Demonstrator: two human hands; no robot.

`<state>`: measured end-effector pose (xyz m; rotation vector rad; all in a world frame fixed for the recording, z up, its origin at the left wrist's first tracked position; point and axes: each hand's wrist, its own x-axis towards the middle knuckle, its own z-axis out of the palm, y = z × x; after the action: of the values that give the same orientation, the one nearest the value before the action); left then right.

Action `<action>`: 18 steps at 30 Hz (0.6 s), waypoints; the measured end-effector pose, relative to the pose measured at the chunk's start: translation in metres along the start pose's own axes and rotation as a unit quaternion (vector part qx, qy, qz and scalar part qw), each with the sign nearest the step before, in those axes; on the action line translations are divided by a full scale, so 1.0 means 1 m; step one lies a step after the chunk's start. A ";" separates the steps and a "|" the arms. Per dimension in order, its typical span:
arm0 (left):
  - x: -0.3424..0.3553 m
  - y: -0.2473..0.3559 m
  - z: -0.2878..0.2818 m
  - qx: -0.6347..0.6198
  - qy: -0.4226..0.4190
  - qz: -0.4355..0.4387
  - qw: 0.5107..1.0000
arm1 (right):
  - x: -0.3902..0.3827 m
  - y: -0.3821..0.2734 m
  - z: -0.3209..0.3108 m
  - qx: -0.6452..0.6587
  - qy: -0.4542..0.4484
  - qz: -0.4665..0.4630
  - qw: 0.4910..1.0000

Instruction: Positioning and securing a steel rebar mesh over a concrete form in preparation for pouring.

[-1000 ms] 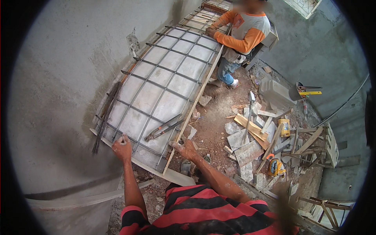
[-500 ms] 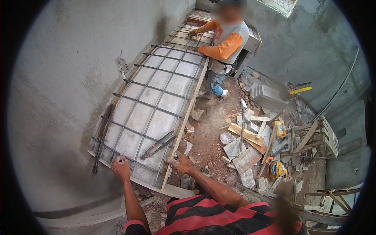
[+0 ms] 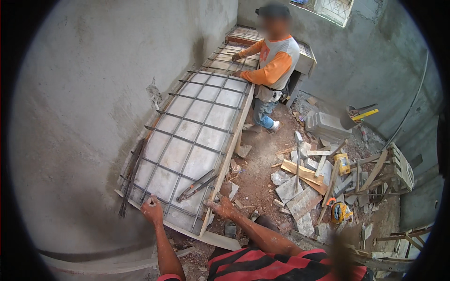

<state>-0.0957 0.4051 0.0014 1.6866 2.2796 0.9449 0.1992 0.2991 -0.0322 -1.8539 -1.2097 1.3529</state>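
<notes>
A grid of steel reinforcing bars point(image 3: 202, 123) lies over a pale slab form edged with wood. My left hand point(image 3: 152, 210) is at the form's near edge, thumb and fingers curled together beside a bar end; whatever is between them is too small to make out. On the right, my right hand point(image 3: 222, 207) grips the top edge of the long wooden side board point(image 3: 228, 161), its fingertips partly hidden. Between my hands, bolt cutters point(image 3: 196, 187) with dark handles rest on the grid. A bundle of thin wire rods point(image 3: 132, 175) hangs over the left side.
A co-worker point(image 3: 274, 65) in orange sleeves leans over the grid's far end, both hands on it. Broken boards and slabs point(image 3: 300, 199) litter the dirt floor at right, with a yellow container point(image 3: 342, 163) and grey stacked tubs point(image 3: 328, 126). A plastered wall point(image 3: 84, 117) borders the left.
The whole view has shifted, so the scene sits lower and farther right. Both my hands keep their places at the form's edges. The co-worker stays at the far end.
</notes>
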 end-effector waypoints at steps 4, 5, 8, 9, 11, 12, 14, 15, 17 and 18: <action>0.003 -0.007 0.014 0.053 0.047 0.056 0.996 | 0.021 0.033 0.014 0.075 0.063 -0.173 0.980; 0.007 -0.020 0.012 0.030 -0.026 -0.001 0.999 | 0.013 0.015 0.003 0.088 0.023 -0.168 0.982; 0.002 -0.006 -0.006 -0.289 -0.023 -0.087 0.953 | -0.011 -0.034 -0.025 0.041 -0.053 -0.023 0.997; -0.005 0.015 -0.006 -0.281 -0.022 -0.091 0.955 | -0.006 -0.035 -0.037 0.043 -0.061 -0.020 0.997; -0.043 0.075 -0.030 -0.457 -0.008 -0.160 0.875 | -0.018 -0.016 -0.050 0.069 -0.099 -0.015 0.993; -0.066 0.103 -0.047 -0.457 -0.106 -0.149 0.870 | -0.018 0.009 -0.056 0.067 -0.064 -0.058 0.994; -0.125 0.139 -0.066 -0.423 -0.300 -0.110 0.848 | -0.014 0.031 -0.080 0.089 -0.003 -0.091 0.992; -0.155 0.156 -0.065 -0.433 -0.401 -0.078 0.804 | -0.012 0.020 -0.100 -0.004 0.047 -0.131 0.990; -0.219 0.202 -0.046 -0.479 -0.555 -0.147 0.664 | 0.007 -0.029 -0.139 -0.065 0.133 -0.252 0.956; -0.245 0.231 -0.029 -0.471 -0.601 -0.113 0.636 | 0.020 -0.061 -0.157 -0.094 0.140 -0.242 0.956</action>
<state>0.1639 0.2110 0.0963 0.9107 0.7543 0.4523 0.3265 0.3566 0.0641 -1.6479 -1.5458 0.7051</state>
